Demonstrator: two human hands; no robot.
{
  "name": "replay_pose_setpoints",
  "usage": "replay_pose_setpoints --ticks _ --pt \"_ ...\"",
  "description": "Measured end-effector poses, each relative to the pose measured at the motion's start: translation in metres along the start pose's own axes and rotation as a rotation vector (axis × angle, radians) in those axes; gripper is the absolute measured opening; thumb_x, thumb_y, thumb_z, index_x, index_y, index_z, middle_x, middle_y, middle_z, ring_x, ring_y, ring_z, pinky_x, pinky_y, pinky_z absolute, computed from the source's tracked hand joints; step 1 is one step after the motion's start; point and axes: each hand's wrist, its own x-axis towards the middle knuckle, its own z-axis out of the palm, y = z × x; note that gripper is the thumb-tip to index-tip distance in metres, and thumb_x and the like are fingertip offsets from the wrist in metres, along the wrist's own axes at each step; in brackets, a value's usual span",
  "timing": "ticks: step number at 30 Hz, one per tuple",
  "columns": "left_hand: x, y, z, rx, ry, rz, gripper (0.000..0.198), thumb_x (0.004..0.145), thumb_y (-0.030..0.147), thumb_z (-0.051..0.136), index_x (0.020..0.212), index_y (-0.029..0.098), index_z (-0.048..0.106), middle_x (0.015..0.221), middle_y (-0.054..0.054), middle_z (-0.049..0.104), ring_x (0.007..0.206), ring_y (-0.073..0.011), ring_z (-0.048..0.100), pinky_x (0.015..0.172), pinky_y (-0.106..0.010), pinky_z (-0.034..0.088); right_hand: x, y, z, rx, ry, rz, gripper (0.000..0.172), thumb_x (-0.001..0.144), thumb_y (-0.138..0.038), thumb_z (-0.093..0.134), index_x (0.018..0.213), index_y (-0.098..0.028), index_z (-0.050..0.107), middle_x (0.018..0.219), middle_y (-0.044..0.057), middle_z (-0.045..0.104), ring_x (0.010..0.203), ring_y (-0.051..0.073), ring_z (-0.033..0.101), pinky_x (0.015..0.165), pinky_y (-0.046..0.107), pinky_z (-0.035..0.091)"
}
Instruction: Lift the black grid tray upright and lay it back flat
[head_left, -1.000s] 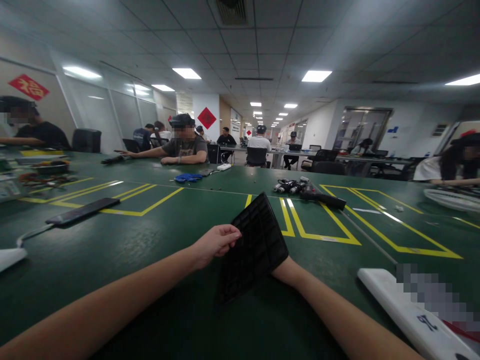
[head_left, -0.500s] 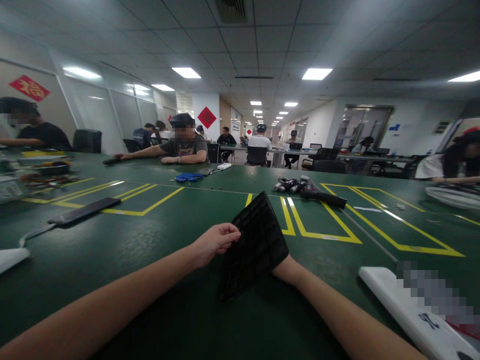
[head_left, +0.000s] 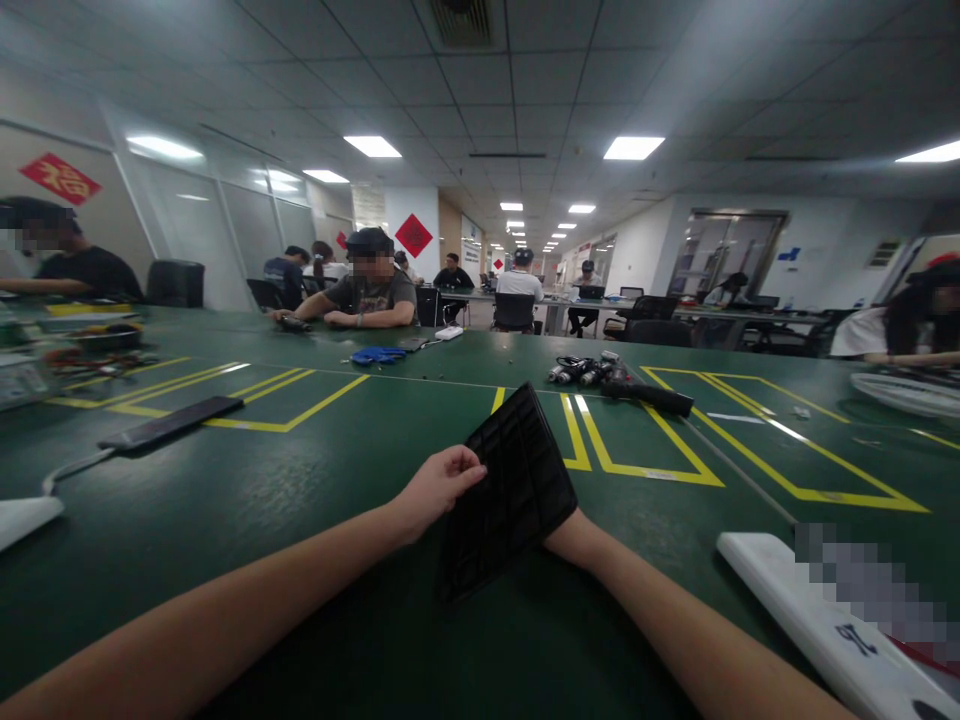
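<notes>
A thin black tray (head_left: 517,480) divided into square compartments is held tilted above the table, its gridded face toward me. My right hand (head_left: 568,535) grips it from behind at the lower right edge; the tray covers those fingers. In front of its left side, my left hand (head_left: 442,485) has thumb and forefinger pinched together. Whether anything small is in that pinch, or whether the fingertips touch the tray, I cannot tell. The compartments look dark, and their contents cannot be made out.
Yellow tape outlines mark the green table (head_left: 337,480). A black slab-shaped device (head_left: 172,420) on a white cable lies left. Beyond the tray are a dark cylinder (head_left: 649,397), metallic parts (head_left: 585,370) and a blue glove-like item (head_left: 377,356). A white device (head_left: 810,600) lies right. A co-worker (head_left: 367,285) sits opposite.
My left hand has shifted slightly right and its wrist has risen a little. The tray and my right hand stay put. Across the table, the co-worker's outstretched arm has drawn inward.
</notes>
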Motion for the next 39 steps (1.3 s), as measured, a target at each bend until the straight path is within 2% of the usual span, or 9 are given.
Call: replay_pose_setpoints --ticks 3,6,13,18,21,27,29,34,39 --pt "0.0 -0.002 0.003 0.27 0.109 0.175 0.03 0.077 0.045 0.047 0.066 0.017 0.047 0.059 0.004 0.042 0.055 -0.01 0.038 0.051 -0.022 0.028 0.0 0.003 0.002 -0.023 0.026 -0.013 0.038 0.074 -0.019 0.051 0.112 -0.021 0.054 0.117 0.007 0.055 0.107 0.023 0.049 0.098 0.04 0.036" --pt "-0.001 -0.001 0.002 0.499 0.159 0.254 0.035 0.082 0.044 0.037 0.063 0.017 0.048 0.061 0.001 0.046 0.06 -0.0133 0.044 0.055 -0.024 0.03 0.001 0.003 0.002 -0.048 0.012 -0.029 0.039 0.073 -0.016 0.051 0.112 -0.021 0.054 0.119 0.008 0.054 0.109 0.024 0.048 0.098 0.04 0.035" --pt "-0.003 0.008 -0.009 0.552 0.01 0.318 0.017 0.08 0.029 0.043 0.086 0.016 0.052 0.075 -0.001 0.052 0.064 -0.0124 0.046 0.057 -0.023 0.036 0.002 0.004 0.003 -0.093 0.003 -0.046 0.037 0.076 -0.021 0.049 0.113 -0.02 0.054 0.12 0.008 0.054 0.109 0.024 0.049 0.096 0.039 0.038" --pt "-0.003 0.01 -0.012 0.584 -0.017 0.311 0.016 0.08 0.029 0.043 0.08 0.016 0.053 0.07 0.0 0.051 0.06 -0.0112 0.045 0.054 -0.022 0.035 0.001 0.006 0.004 -0.14 0.011 -0.092 0.035 0.081 -0.026 0.044 0.113 -0.019 0.054 0.117 0.008 0.055 0.109 0.023 0.048 0.096 0.04 0.038" --pt "-0.002 0.008 -0.011 0.452 -0.016 0.278 0.011 0.076 0.027 0.049 0.078 0.017 0.053 0.065 0.001 0.049 0.056 -0.0102 0.045 0.05 -0.021 0.034 0.0 0.005 0.005 -0.128 0.011 -0.071 0.037 0.081 -0.029 0.045 0.116 -0.018 0.051 0.117 0.008 0.055 0.109 0.023 0.049 0.096 0.039 0.039" --pt "0.002 0.007 -0.012 -0.389 0.023 -0.185 0.009 0.07 0.02 0.049 0.074 0.015 0.043 0.064 0.002 0.046 0.053 -0.0095 0.049 0.047 -0.021 0.037 -0.001 0.005 0.007 -0.175 0.001 -0.033 0.035 0.083 -0.029 0.044 0.115 -0.018 0.052 0.121 0.009 0.054 0.112 0.024 0.047 0.099 0.042 0.035" --pt "0.001 0.008 -0.015 -0.441 -0.011 -0.217 0.014 0.07 0.025 0.051 0.075 0.014 0.044 0.064 0.002 0.044 0.052 -0.0075 0.045 0.045 -0.019 0.033 -0.001 0.005 0.008 -0.177 -0.002 -0.026 0.036 0.084 -0.029 0.044 0.117 -0.02 0.052 0.122 0.008 0.053 0.113 0.023 0.047 0.099 0.041 0.035" --pt "-0.002 0.005 -0.021 0.165 -0.126 0.031 0.049 0.06 0.029 0.068 0.103 0.016 0.05 0.068 0.005 0.041 0.06 -0.0082 0.041 0.053 -0.02 0.033 0.0 0.011 0.012 -0.129 0.004 0.032 0.04 0.083 -0.034 0.046 0.12 -0.019 0.05 0.122 0.008 0.054 0.114 0.023 0.047 0.099 0.041 0.036" --pt "-0.004 0.001 -0.02 0.616 -0.048 0.373 0.039 0.063 0.037 0.064 0.094 0.016 0.057 0.082 -0.001 0.048 0.073 -0.0134 0.046 0.062 -0.024 0.037 -0.001 0.014 0.008 -0.084 -0.07 -0.003 0.047 0.078 -0.037 0.051 0.12 -0.016 0.049 0.122 0.009 0.054 0.115 0.024 0.045 0.1 0.04 0.034"
